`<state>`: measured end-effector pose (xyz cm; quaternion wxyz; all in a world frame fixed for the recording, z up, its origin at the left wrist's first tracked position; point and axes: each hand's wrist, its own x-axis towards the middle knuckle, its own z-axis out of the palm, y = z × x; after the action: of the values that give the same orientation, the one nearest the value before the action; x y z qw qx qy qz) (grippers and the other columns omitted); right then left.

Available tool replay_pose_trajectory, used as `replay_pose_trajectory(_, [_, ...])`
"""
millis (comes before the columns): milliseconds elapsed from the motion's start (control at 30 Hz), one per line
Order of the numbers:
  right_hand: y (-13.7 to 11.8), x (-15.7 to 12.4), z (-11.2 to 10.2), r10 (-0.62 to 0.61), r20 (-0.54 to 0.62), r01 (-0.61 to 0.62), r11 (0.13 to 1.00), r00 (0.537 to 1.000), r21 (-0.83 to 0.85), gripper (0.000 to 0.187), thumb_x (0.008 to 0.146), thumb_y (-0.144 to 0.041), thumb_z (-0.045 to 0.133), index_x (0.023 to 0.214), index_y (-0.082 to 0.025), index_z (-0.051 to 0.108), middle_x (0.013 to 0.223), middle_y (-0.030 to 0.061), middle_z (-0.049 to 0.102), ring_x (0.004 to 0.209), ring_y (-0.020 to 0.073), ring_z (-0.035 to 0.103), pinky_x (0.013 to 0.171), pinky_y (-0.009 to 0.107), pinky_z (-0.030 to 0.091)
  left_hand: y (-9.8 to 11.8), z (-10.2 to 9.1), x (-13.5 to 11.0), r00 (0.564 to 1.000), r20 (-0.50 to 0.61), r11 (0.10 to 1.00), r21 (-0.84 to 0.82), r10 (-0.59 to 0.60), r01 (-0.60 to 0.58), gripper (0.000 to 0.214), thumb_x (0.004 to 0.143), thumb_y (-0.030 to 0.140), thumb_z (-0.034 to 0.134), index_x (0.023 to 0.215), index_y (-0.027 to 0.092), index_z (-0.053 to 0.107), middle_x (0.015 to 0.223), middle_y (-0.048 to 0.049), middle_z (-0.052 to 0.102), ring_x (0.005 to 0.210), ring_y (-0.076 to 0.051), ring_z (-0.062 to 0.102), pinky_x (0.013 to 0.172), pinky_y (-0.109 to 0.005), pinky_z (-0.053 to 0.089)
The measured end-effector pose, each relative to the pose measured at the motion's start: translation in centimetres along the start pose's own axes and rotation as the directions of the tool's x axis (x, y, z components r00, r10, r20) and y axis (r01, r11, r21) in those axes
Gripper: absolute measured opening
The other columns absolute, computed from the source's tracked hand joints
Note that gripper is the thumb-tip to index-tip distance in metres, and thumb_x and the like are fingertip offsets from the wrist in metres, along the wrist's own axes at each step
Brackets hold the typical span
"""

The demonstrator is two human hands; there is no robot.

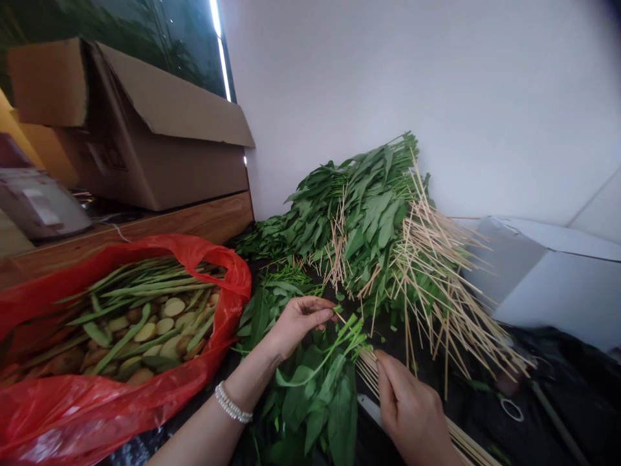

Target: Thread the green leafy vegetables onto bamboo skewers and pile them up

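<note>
My left hand (pixel 301 323) pinches the stem end of a leafy green sprig (pixel 320 382), fingers closed on it. A pearl bracelet (pixel 233 402) sits on that wrist. My right hand (pixel 410 408) is closed on a bamboo skewer (pixel 366 362) whose tip meets the sprig's stem. Behind both hands lies a big pile of skewered greens (pixel 373 220), with their bare sticks (pixel 436 291) fanning to the right. More loose green leaves (pixel 264 304) lie beside my left hand.
A red plastic bag (pixel 145 395) at the left holds green stalks and pale potato slices (pixel 155 323). A cardboard box (pixel 145 129) stands on a wooden ledge (pixel 204 220). A white box (pixel 548 272) sits at the right, with scissors (pixel 509 408) on the dark surface.
</note>
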<state>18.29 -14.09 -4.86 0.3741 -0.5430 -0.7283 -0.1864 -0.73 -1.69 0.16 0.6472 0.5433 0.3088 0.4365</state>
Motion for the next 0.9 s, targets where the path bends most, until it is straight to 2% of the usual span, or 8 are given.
replay_pose_trajectory(133, [-0.06,0.09,-0.05,0.0,-0.004,0.0,1.0,1.0,-0.007,0.026,0.095,-0.017,0.034,0.107,-0.015,0.056,0.092,0.0081,0.072,0.077,0.0169,0.071,0.065,0.023,0.055,0.1,0.05,0.02,0.999,-0.035,0.999,0.028,0.024,-0.023,0.024,0.062,0.03,0.082,0.078,0.014,0.075,0.07,-0.0048,0.072,0.06,-0.01,0.058,0.053,-0.019,0.043])
replay_pose_trajectory(300, [-0.19,0.12,-0.05,0.005,-0.01,-0.005,1.0,1.0,-0.01,0.027,0.094,-0.017,0.033,0.104,-0.015,0.058,0.09,0.009,0.072,0.073,0.0171,0.071,0.064,0.023,0.055,0.36,0.1,-0.01,0.992,-0.06,0.987,0.123,0.109,-0.101,0.022,0.061,0.029,0.082,0.075,0.014,0.076,0.064,-0.0026,0.07,0.052,-0.008,0.052,0.053,-0.02,0.043])
replay_pose_trajectory(700, [-0.55,0.23,0.05,0.038,-0.019,-0.037,0.998,0.999,0.06,0.029,0.094,-0.017,0.033,0.104,-0.015,0.06,0.09,0.0085,0.073,0.075,0.0173,0.072,0.065,0.022,0.057,0.12,0.77,-0.09,0.981,-0.075,0.961,0.225,0.179,-0.158,0.021,0.062,0.033,0.081,0.072,0.015,0.075,0.064,-0.0031,0.07,0.053,-0.012,0.055,0.054,-0.024,0.044])
replay_pose_trajectory(800, [-0.61,0.27,0.03,0.016,-0.021,-0.015,0.997,1.0,0.072,0.028,0.093,-0.015,0.034,0.106,-0.015,0.059,0.092,0.008,0.073,0.078,0.0171,0.071,0.067,0.023,0.056,0.17,0.61,-0.14,0.991,-0.05,0.978,0.177,0.124,-0.113,0.028,0.069,0.041,0.075,0.075,0.014,0.075,0.066,-0.0034,0.069,0.05,-0.009,0.049,0.051,-0.022,0.04])
replay_pose_trajectory(900, [-0.7,0.32,-0.07,-0.011,-0.019,0.012,0.997,1.0,0.083,0.029,0.092,-0.013,0.034,0.109,-0.016,0.057,0.094,0.0072,0.072,0.081,0.0169,0.071,0.068,0.023,0.056,0.05,0.28,-0.08,0.998,-0.034,0.995,0.094,0.046,-0.043,0.03,0.066,0.042,0.078,0.076,0.014,0.075,0.066,-0.0022,0.067,0.049,-0.006,0.044,0.048,-0.019,0.035])
